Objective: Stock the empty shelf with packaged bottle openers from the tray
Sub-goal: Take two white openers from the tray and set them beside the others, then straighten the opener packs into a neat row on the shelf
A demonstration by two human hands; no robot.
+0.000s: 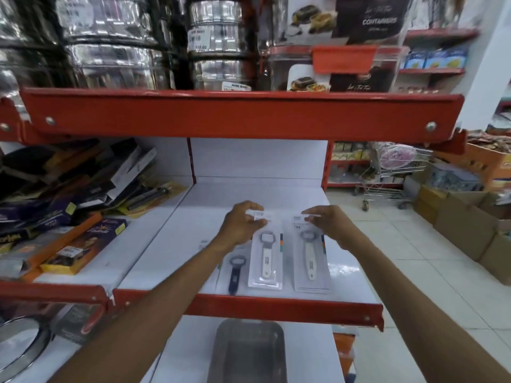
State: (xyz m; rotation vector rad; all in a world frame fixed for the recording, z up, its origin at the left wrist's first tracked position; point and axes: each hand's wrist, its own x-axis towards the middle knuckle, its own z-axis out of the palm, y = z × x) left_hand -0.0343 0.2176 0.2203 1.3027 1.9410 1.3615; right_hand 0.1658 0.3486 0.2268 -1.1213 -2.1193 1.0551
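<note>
Three packaged bottle openers lie side by side on the white shelf (171, 239) with the red front lip. The middle pack (266, 261) holds a white-handled opener; my left hand (243, 223) pinches its top edge. The right pack (311, 261), also white-handled, has its top edge gripped by my right hand (327, 223). A dark-handled opener pack (235, 273) lies to the left, partly under my left forearm, untouched. The grey metal tray (249, 352) sits on the shelf below, and I see nothing in it.
Boxed kitchen goods (77, 244) crowd the neighbouring shelf section on the left. Steel containers (215, 42) stand on the red shelf above. A shopping trolley (392, 175) and cardboard boxes (464, 225) stand on the tiled aisle floor to the right.
</note>
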